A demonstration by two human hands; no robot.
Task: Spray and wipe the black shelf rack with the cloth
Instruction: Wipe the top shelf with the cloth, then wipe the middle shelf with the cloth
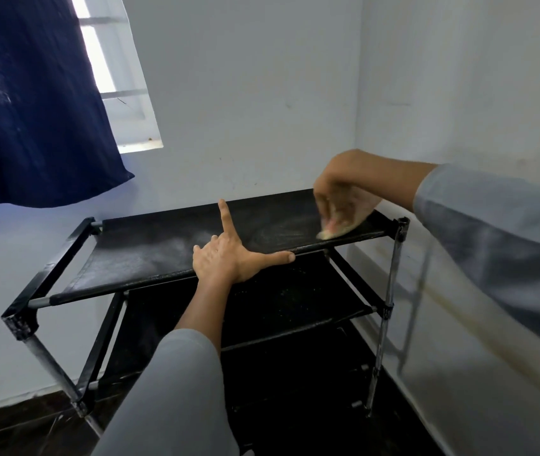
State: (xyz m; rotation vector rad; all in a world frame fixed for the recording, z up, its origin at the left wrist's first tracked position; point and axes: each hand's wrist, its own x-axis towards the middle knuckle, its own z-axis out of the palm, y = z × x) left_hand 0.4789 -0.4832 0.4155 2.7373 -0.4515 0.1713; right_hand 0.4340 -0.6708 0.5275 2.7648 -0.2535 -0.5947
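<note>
The black shelf rack [137, 258] stands in a room corner, its fabric top tier dusty with pale smears. My left hand [229, 255] lies flat on the top tier's front edge, fingers spread, index pointing away and thumb along the front bar. My right hand [344, 192] is blurred over the right end of the top tier, pressing a pale yellowish cloth [334, 230] onto the fabric. A lower tier [295, 301] shows beneath. No spray bottle is in view.
White walls close in behind and on the right of the rack. A dark blue curtain [31, 103] hangs at the upper left beside a window [120, 77]. Dark floor [15, 429] shows at the lower left.
</note>
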